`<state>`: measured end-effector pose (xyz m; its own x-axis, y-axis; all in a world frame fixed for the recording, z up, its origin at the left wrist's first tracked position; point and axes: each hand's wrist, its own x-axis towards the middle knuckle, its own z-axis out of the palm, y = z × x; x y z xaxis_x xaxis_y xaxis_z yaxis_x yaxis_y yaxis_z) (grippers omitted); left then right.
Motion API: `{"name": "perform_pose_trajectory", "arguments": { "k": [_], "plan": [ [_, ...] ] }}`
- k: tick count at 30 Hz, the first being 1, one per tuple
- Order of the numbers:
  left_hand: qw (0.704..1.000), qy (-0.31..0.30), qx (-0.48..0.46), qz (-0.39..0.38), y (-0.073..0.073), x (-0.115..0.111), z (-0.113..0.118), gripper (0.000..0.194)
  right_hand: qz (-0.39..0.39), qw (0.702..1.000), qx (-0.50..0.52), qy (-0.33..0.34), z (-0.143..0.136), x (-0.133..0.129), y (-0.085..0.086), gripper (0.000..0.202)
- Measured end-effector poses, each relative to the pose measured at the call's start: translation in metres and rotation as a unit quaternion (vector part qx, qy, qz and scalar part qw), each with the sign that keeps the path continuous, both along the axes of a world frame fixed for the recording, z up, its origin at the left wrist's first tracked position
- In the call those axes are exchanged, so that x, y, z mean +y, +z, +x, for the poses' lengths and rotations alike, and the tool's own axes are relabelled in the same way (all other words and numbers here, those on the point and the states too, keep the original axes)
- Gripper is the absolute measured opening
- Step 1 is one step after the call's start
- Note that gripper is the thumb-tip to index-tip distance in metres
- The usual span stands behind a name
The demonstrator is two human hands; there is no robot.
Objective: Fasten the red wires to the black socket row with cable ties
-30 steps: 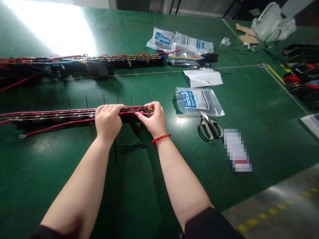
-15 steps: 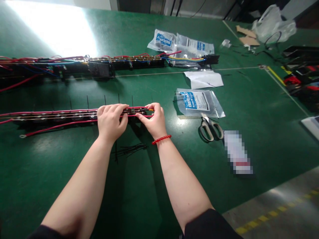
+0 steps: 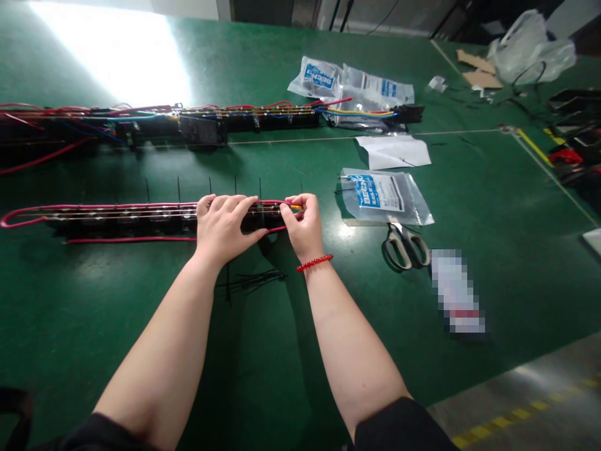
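A long black strip assembly (image 3: 126,216) with thin metal rods lies across the green table, a red wire (image 3: 131,239) running along its near side. Another red wire (image 3: 117,205) follows the far edge and doubles back in a loop at the left. My left hand (image 3: 223,228) is closed over the strip, fingers on its far side and thumb stretched along the near red wire. At the strip's right end my right hand (image 3: 304,228) pinches a red wire beside a small yellow piece (image 3: 295,207); its fingertips partly hide the grip. Thin black cable ties (image 3: 210,185) stand up behind the strip.
Loose cable ties (image 3: 253,280) lie nearer me. To the right are scissors (image 3: 406,247), a clear labelled bag (image 3: 387,197) and a blurred-out item (image 3: 457,291). Behind, a second wired strip (image 3: 201,128), more bags (image 3: 375,84) and white paper (image 3: 394,152) lie on the table.
The view has shifted, moving everything rightward. The red wires have slid right along the strip; the left loop now shows whole. My left thumb has spread away from the fingers.
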<state>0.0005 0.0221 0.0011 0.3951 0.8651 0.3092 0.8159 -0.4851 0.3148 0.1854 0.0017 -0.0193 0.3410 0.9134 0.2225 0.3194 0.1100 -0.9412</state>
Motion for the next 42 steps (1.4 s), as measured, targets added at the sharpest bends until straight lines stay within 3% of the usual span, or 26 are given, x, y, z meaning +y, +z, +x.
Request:
{"name": "perform_pose_trajectory", "arguments": {
  "k": [9,15,19,30,37,42],
  "plan": [
    [1.0,0.0,-0.01,-0.003,0.0,0.0,0.0,0.067,-0.038,0.99,0.08,-0.11,0.002,0.002,-0.002,0.018],
    [0.999,-0.032,-0.011,-0.013,0.002,0.0,-0.001,0.078,-0.065,0.976,0.162,-0.129,0.002,0.002,0.008,0.018],
    [0.999,-0.034,-0.01,-0.004,0.002,0.0,0.0,0.071,-0.061,0.971,0.187,-0.137,0.002,0.003,0.009,0.018],
    [0.999,-0.003,-0.046,0.023,-0.004,0.001,0.003,0.047,-0.015,0.995,0.082,-0.049,0.001,0.0,0.005,0.025],
    [0.997,0.049,-0.057,0.036,-0.005,0.003,0.002,0.04,-0.019,0.999,-0.007,0.045,0.001,-0.002,0.001,0.043],
    [0.996,0.057,-0.06,0.042,-0.003,0.002,0.003,0.037,-0.022,0.998,-0.029,0.053,0.002,-0.003,0.001,0.045]
  ]
}}
